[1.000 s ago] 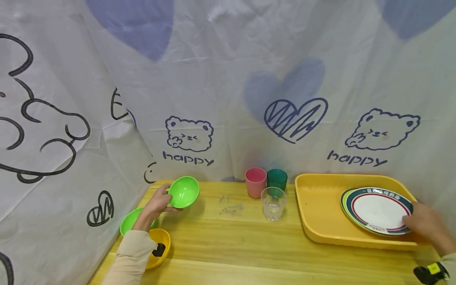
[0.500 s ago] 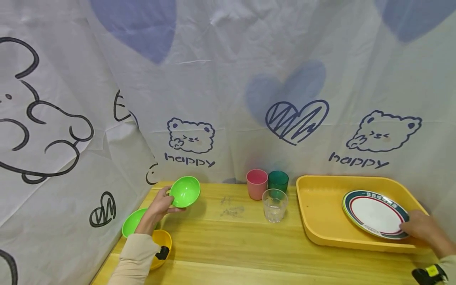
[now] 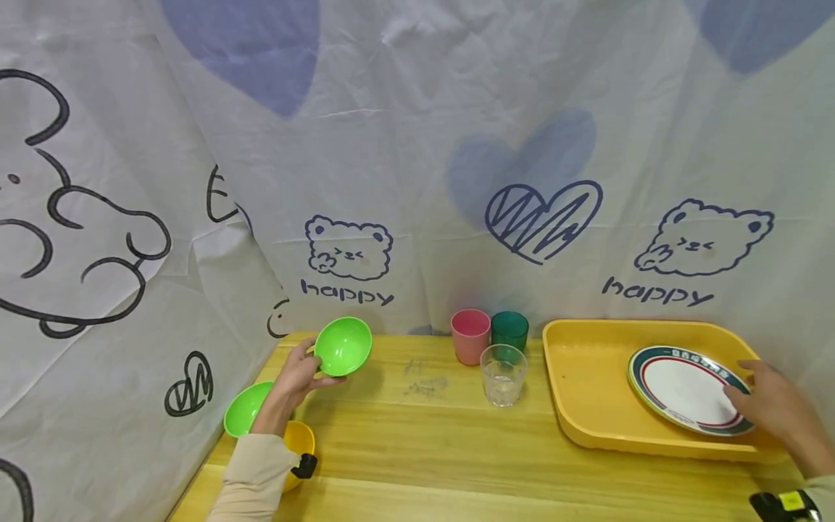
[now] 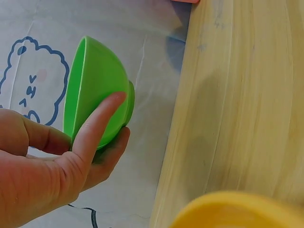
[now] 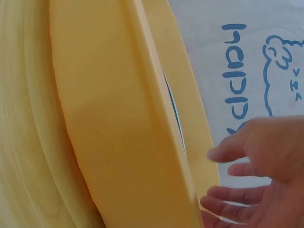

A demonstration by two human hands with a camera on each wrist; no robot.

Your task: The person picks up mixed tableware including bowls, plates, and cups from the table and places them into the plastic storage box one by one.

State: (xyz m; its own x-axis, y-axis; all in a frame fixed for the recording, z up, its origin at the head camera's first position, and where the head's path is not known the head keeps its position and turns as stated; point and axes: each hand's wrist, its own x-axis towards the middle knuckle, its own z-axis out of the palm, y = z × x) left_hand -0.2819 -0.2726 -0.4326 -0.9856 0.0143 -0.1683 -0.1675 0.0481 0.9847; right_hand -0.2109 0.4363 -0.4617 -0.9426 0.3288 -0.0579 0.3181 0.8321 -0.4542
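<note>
My left hand (image 4: 52, 175) grips a green bowl (image 4: 97, 90) between thumb and fingers, raised over the back left of the table and tilted so its inside faces the head camera. On the right, my right hand (image 3: 776, 406) hovers at the right side of the plates (image 3: 691, 391), fingers spread and holding nothing. The top plate is white with a dark green rim and a red ring; it lies in the yellow tray (image 3: 587, 435). In the right wrist view, only a sliver of plate edge shows past the tray wall.
A second green bowl (image 3: 246, 411) and a yellow bowl (image 3: 300, 437) sit at the left, partly behind my left arm. Pink (image 3: 470, 337) and teal (image 3: 509, 330) cups stand at the back middle, a clear cup (image 3: 503, 377) just before them. A printed cloth (image 3: 417, 181) hangs behind.
The plates have come down into the tray, and my right hand has let go of them, its fingers opening. The green bowl in my left hand has shifted slightly right and up.
</note>
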